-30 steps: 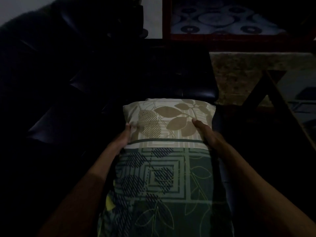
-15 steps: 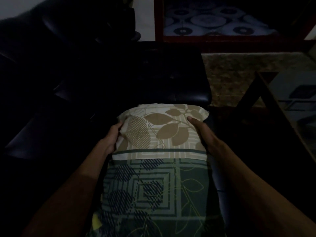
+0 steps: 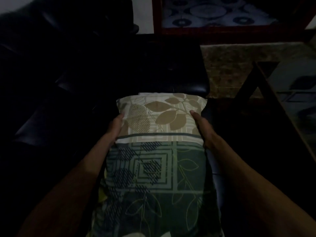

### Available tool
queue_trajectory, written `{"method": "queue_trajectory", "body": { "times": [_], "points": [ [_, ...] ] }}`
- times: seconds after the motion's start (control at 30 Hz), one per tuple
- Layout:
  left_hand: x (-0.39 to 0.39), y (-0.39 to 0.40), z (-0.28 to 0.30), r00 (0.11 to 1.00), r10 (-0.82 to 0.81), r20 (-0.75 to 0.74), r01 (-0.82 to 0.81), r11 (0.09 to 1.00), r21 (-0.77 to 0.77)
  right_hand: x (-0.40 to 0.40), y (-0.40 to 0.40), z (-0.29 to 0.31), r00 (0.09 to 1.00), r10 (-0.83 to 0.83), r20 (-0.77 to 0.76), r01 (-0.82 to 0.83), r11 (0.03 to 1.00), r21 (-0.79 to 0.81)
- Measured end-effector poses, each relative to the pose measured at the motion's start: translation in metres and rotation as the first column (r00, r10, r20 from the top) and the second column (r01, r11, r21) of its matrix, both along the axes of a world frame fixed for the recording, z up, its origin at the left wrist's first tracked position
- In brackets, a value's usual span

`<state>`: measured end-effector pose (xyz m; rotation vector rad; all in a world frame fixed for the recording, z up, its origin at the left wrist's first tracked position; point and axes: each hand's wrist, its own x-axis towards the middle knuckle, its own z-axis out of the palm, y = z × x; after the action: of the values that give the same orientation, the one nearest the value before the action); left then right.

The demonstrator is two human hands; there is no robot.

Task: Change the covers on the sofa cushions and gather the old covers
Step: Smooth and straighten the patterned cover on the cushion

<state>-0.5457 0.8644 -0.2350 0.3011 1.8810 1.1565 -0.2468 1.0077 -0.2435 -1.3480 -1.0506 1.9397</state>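
"What are the hands doing?"

"The left hand (image 3: pixel 116 127) and right hand (image 3: pixel 202 127) press flat on the two sides of the cushion (image 3: pixel 159 151). Fingers look straight, but it's dark."

"Where is it?"

"On the dark sofa (image 3: pixel 153 65), right in front."

"Is it heavy?"

"Probably soft, light and squishy. Hold it by the sides. The cover may slip."

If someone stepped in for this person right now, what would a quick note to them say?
Left hand: flat against the cushion's left side.
Right hand: flat against its right side.
The cushion, in a leaf-patterned cover, lies lengthwise on the dark sofa, held between both hands.
Done: this cushion appears covered.
Left: set it in place; the picture is too dark to show other cushions or old covers.
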Motion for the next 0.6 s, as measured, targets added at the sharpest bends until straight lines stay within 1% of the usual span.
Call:
{"method": "queue_trajectory", "body": {
  "times": [0.07,0.1,0.17,0.2,0.27,0.3,0.33,0.37,0.43,0.47,0.53,0.6],
  "points": [
    [0.012,-0.015,0.002,0.986,-0.048,-0.159,0.041,0.998,-0.047,0.006,-0.006,-0.004,0.992,-0.024,0.126,0.011,0.994,0.104],
    [0.023,-0.026,0.005,0.963,-0.087,-0.253,0.078,0.996,-0.047,0.010,-0.012,-0.001,0.987,-0.036,0.157,0.010,0.986,0.164],
    [0.049,-0.052,0.010,0.912,-0.161,-0.378,0.164,0.986,-0.024,0.020,-0.032,-0.002,0.974,-0.030,0.225,-0.032,0.963,0.268],
    [0.060,-0.068,0.010,0.884,-0.186,-0.428,0.192,0.981,-0.031,0.027,-0.047,-0.001,0.962,-0.018,0.273,-0.067,0.953,0.297],
    [0.077,-0.106,0.006,0.815,-0.226,-0.534,0.227,0.972,-0.064,0.039,-0.084,0.001,0.929,0.002,0.370,-0.121,0.947,0.299],
    [0.081,-0.125,0.001,0.793,-0.239,-0.560,0.234,0.969,-0.083,0.045,-0.105,0.005,0.903,0.004,0.429,-0.141,0.947,0.289],
    [0.086,-0.142,0.000,0.799,-0.243,-0.550,0.223,0.969,-0.105,0.051,-0.123,0.008,0.877,-0.001,0.480,-0.155,0.946,0.284],
    [0.089,-0.157,-0.004,0.826,-0.232,-0.514,0.200,0.973,-0.119,0.055,-0.140,0.011,0.856,0.000,0.517,-0.162,0.949,0.269],
    [0.102,-0.174,-0.003,0.885,-0.184,-0.428,0.146,0.982,-0.120,0.059,-0.165,0.019,0.858,0.005,0.514,-0.143,0.963,0.229],
    [0.107,-0.176,0.000,0.906,-0.154,-0.394,0.128,0.988,-0.091,0.059,-0.168,0.020,0.873,0.003,0.488,-0.121,0.970,0.210],
    [0.112,-0.173,0.008,0.938,-0.097,-0.334,0.109,0.994,0.017,0.053,-0.167,0.027,0.921,0.010,0.389,-0.081,0.983,0.165],
    [0.112,-0.165,0.017,0.950,-0.034,-0.311,0.077,0.989,0.127,0.047,-0.156,0.023,0.955,0.004,0.296,-0.055,0.985,0.163]
  ]
}}
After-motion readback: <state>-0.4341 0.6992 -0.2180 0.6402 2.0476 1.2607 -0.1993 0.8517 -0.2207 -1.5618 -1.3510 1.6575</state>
